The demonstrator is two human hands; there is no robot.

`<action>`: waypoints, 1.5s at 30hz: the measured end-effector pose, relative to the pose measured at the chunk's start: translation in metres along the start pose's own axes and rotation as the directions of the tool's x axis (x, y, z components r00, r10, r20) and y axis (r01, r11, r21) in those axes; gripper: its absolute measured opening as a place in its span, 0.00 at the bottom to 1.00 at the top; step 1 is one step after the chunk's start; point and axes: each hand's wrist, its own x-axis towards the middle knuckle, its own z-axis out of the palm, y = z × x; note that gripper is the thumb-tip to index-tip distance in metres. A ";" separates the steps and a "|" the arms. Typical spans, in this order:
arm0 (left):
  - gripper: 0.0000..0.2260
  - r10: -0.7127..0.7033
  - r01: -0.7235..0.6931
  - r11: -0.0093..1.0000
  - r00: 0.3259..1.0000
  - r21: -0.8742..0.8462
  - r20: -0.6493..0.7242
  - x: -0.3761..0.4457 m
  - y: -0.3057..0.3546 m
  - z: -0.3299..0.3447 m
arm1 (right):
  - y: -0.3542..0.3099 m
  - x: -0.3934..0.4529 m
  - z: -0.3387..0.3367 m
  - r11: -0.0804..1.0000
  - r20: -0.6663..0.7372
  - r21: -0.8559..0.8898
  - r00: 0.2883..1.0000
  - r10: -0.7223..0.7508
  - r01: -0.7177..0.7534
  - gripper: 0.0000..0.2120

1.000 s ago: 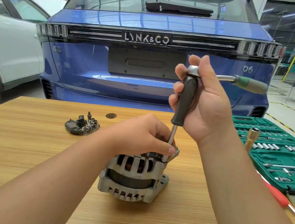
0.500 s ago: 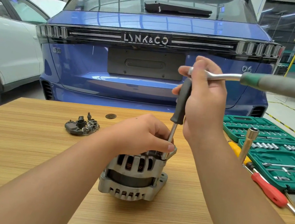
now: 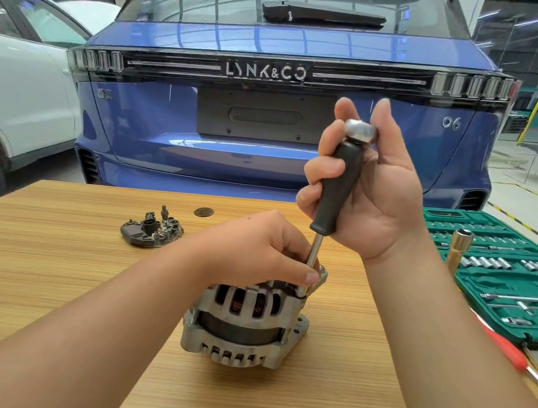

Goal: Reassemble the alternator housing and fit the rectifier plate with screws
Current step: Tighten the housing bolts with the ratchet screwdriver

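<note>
Wooden table (image 3: 43, 276) bears alternator (image 3: 245, 325) directly below right hand (image 3: 370, 197) grip.

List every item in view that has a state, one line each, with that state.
alternator: upright on the table, housing halves together
left hand: holds the alternator's top
right hand: grips the driver
driver: upright, tip at the housing edge
rectifier plate: lying apart on the table, not fitted
socket case: open
red screwdriver: lying on the table, unused
</note>
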 end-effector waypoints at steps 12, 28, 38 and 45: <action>0.09 -0.008 0.008 1.000 1.000 -0.002 -0.024 0.000 0.001 0.000 | 0.014 0.007 0.013 0.832 -0.255 -0.354 0.812 -0.525 0.427 0.03; 0.22 -0.031 0.045 0.992 0.992 0.120 -0.121 0.009 -0.006 0.002 | 0.013 0.006 0.013 0.882 -0.344 -0.407 0.854 -0.389 0.238 0.16; 0.22 -0.011 0.019 0.995 0.997 0.103 -0.081 0.008 -0.004 0.002 | -0.003 0.011 -0.009 0.992 -0.194 0.074 0.974 0.114 -0.102 0.24; 0.21 -0.038 0.046 0.993 0.996 0.107 -0.077 0.009 -0.002 0.001 | 0.001 0.012 -0.005 0.987 -0.156 -0.030 0.975 -0.159 0.156 0.06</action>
